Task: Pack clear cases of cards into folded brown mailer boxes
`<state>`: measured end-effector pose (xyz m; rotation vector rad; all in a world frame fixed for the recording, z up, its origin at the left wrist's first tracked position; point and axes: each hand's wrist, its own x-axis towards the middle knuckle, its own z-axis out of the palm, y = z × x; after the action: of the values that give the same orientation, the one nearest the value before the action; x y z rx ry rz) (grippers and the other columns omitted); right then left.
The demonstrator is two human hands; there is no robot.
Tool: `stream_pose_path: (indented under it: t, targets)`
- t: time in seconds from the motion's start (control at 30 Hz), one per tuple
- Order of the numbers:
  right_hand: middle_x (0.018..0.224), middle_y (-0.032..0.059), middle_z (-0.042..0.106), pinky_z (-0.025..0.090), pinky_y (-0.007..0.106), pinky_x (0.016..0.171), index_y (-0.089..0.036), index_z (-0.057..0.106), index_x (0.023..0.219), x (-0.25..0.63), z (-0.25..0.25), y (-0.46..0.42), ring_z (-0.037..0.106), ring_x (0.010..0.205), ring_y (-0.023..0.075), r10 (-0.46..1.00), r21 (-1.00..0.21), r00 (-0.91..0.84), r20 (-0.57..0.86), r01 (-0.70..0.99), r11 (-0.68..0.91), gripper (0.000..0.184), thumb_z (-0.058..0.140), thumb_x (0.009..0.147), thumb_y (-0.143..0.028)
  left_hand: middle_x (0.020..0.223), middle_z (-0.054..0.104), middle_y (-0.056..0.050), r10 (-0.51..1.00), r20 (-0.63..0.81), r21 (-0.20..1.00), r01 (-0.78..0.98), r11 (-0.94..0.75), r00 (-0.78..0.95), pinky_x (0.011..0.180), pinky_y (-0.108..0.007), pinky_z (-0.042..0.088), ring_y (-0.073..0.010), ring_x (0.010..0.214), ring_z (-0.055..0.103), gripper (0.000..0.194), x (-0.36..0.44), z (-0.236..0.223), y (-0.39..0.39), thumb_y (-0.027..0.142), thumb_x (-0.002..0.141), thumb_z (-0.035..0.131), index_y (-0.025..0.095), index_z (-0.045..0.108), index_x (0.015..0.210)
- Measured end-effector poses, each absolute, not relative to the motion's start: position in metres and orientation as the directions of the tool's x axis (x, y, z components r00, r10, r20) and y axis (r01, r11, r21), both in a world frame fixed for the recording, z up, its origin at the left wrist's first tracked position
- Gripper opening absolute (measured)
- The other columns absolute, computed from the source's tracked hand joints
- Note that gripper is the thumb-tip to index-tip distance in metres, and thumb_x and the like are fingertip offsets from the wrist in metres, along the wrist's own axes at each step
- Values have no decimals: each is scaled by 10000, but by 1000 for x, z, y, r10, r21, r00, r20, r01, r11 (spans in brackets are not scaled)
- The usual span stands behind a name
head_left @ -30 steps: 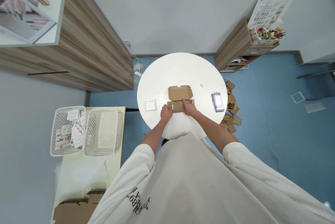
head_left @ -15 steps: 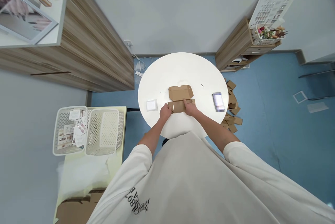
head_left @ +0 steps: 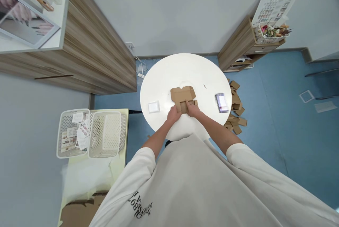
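A small brown cardboard box lies on the round white table, its notched lid flap spread out on the far side. My left hand grips the near left part of the box, fingers closed on the cardboard. At the near right part, my right hand holds the box too, with its thumb reaching over the inside of the tray. The fingers under the cardboard are hidden. A white square item rests to the left, and a blurred-out packet to the right.
Flat cardboard pieces are heaped beyond the table's right edge. Two white baskets stand on a side table at left: one basket with cards and packets, another basket beside it. A wooden cabinet rises at back left.
My left hand has moved right and inward along the box, and the left side of the tray is now folded in. My right hand stays nearly where it was.
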<state>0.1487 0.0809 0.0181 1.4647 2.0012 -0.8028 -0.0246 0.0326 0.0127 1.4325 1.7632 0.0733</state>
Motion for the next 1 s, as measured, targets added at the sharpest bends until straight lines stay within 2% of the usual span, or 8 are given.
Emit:
stream_pose_path:
  t: [0.23,0.33,0.5,0.73,1.0]
  targets:
    - [1325,221,615,381,450,1012,-110,-178,1614,150,18,81,590,1181,352,636,-176,-290,-715,955,237,1004,537,944,-333,1311,550,-160,775,-607,455,877,153,179,808,-348,487,-282,1063,650,493,-24,14,27,294,960,502,252,384,1437]
    - [1340,226,606,357,462,1035,-117,-180,1614,150,17,81,588,1188,353,639,-187,-292,-712,955,228,1015,551,941,-325,1288,554,-172,774,-595,376,926,29,217,901,-397,472,-314,1137,613,538,-24,15,27,248,960,474,253,380,1489]
    - [1343,217,607,347,442,1041,-127,-155,1620,150,14,81,569,1217,347,644,-180,-287,-709,957,228,993,554,952,-320,1264,552,-200,806,-529,264,954,-140,265,958,-446,429,-336,1187,542,519,-25,10,28,168,937,453,185,441,1455]
    - [1342,206,608,374,437,1019,-138,-172,1614,151,11,83,569,1220,349,635,-182,-274,-722,961,209,1019,567,936,-317,1221,561,-200,820,-509,180,964,-197,263,924,-419,396,-316,1151,516,353,-25,1,30,119,923,447,109,580,1250]
    - [1332,206,615,373,438,1023,-143,-138,1622,152,9,82,566,1226,352,649,-194,-281,-707,959,205,1024,594,926,-308,1182,578,-226,814,-470,115,938,-328,342,914,-436,352,-326,1118,500,362,-23,0,34,126,930,437,60,623,1234]
